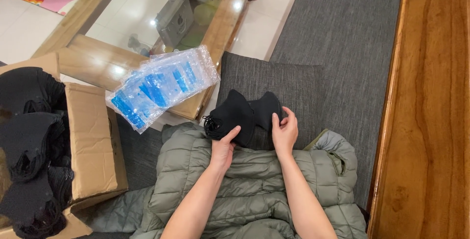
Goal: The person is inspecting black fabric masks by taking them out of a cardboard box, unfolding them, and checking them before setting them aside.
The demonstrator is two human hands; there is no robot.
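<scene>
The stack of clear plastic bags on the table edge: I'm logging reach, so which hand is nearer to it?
Left. The left hand grips the black masks just below-right of the stack of clear plastic bags; the right hand is farther right, across the masks.

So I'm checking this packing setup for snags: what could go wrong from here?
The stack of black masks is held loosely by the left hand and right hand over a puffy green jacket; a mask could slip off the stack. The pile of clear bags overhangs the table edge and might slide onto the floor.
</scene>
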